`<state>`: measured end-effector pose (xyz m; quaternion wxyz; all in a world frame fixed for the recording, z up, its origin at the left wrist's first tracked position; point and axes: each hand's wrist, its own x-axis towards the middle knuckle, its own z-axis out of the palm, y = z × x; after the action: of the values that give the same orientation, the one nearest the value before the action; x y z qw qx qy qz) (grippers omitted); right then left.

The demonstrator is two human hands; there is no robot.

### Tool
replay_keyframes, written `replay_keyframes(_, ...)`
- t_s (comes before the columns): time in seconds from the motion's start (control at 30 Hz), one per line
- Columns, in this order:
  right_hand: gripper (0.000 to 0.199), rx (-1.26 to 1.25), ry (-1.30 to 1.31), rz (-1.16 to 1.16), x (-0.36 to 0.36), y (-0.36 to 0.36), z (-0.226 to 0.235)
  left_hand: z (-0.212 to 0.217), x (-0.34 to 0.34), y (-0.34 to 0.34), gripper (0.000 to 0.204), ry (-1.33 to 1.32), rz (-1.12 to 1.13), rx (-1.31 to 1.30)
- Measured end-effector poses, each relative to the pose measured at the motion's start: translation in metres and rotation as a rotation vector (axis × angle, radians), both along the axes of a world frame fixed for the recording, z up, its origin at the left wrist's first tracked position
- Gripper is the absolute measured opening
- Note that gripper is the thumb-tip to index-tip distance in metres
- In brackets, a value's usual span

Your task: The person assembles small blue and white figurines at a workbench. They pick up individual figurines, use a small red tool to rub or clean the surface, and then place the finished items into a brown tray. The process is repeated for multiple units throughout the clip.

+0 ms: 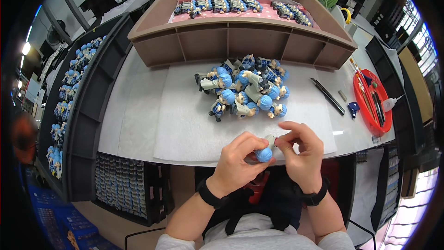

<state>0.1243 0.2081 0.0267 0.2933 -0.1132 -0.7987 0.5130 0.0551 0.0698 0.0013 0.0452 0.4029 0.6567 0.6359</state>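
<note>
Both hands near the table's front edge | left hand [238, 159] curled closed around blue-haired figurine [264, 153], head showing | right hand [300, 150] pinching the figurine's pale upper part with fingertips | pile of matching figurines [245, 90] farther on white mat [185, 125] | red tray [370, 99] of brushes at right | brown shelf [240, 41] far

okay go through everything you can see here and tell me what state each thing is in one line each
left hand: closed around a blue-haired figurine
right hand: pinching the figurine's pale body
figurine pile: lying jumbled on the white mat
shelf figurines: laid in a row
red tray: holding brushes
black pens: lying loose on the table
</note>
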Motion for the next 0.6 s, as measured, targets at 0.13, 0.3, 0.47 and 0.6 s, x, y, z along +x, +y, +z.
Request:
replay_keyframes(0.13,0.031,0.007,-0.020,-0.028,-0.005,0.006,-0.004,0.001,0.000,0.003,0.029,-0.028,-0.002,0.010)
replay_keyframes(0.3,0.032,-0.054,0.011,0.028,0.001,0.000,-0.007,-0.001,0.000,0.000,0.032,-0.049,-0.004,-0.017)
replay_keyframes(0.47,0.032,-0.042,-0.002,0.015,-0.001,0.002,0.000,0.000,0.000,0.003,0.029,-0.068,0.000,0.018)
replay_keyframes(0.6,0.031,-0.028,-0.011,0.022,-0.003,0.004,-0.008,0.000,0.000,0.001,0.030,-0.061,-0.003,0.013)
